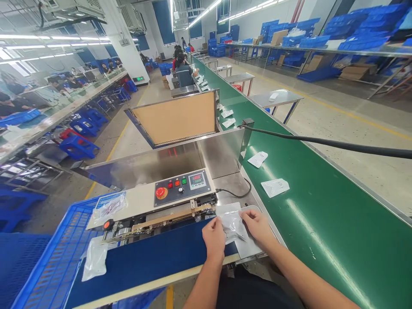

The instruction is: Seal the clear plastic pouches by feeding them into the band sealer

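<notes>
Pinched between the fingers of both hands is a clear-fronted white pouch point(231, 223), held at the right end of a band sealing machine point(180, 189). My left hand point(214, 238) grips the pouch's left edge, and my right hand point(257, 225) grips its right edge. Something thin shows inside the pouch, too blurred to name. The pouch's top lies close to the sealer's infeed. Under it run the blue conveyor belt point(154, 257) and a white plate point(249, 249). A second pouch point(95, 259) rests on the belt's left end.
On my right a long green conveyor point(322, 206) carries several white pouches point(275, 187). A black cable point(322, 139) crosses above it. The blue basket point(61, 231) stands at the sealer's left end. Metal side tables point(277, 98) and seated people are farther off.
</notes>
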Tool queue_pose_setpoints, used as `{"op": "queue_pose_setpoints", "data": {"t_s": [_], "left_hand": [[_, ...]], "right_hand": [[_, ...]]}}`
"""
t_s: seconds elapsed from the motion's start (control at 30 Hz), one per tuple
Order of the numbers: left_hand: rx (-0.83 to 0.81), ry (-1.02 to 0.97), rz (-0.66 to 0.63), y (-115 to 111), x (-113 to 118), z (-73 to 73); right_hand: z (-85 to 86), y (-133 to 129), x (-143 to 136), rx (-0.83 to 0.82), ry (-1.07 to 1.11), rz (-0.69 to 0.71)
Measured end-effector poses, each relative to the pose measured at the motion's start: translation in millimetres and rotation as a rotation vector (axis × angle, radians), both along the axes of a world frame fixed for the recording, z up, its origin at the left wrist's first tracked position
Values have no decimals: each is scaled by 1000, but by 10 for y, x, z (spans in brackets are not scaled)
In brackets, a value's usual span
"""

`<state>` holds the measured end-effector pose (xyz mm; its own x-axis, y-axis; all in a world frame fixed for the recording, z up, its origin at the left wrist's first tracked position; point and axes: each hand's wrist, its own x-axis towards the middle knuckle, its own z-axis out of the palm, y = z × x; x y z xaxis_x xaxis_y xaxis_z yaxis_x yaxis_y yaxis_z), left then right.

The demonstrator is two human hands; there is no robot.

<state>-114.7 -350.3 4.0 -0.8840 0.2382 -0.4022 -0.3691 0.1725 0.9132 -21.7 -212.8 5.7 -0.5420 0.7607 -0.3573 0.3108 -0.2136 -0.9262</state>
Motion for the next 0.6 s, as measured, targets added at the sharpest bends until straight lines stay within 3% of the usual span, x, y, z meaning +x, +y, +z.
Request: {"op": "queue_pose_setpoints", "data": {"t_s": [0.2, 0.4, 0.5, 0.6], "left_hand": [[137, -118, 167, -114, -245, -145], [129, -103, 241, -465, -420, -161], [35, -34, 278, -706, -488, -127], [-130, 107, 395, -1024, -476, -76]], "right_hand": [[-54, -66, -410, -190, -30, 27], [-31, -283, -691, -261, -35, 228], [-23, 37, -639, -176, -57, 243], [-159, 860, -394, 156, -210, 12]]}}
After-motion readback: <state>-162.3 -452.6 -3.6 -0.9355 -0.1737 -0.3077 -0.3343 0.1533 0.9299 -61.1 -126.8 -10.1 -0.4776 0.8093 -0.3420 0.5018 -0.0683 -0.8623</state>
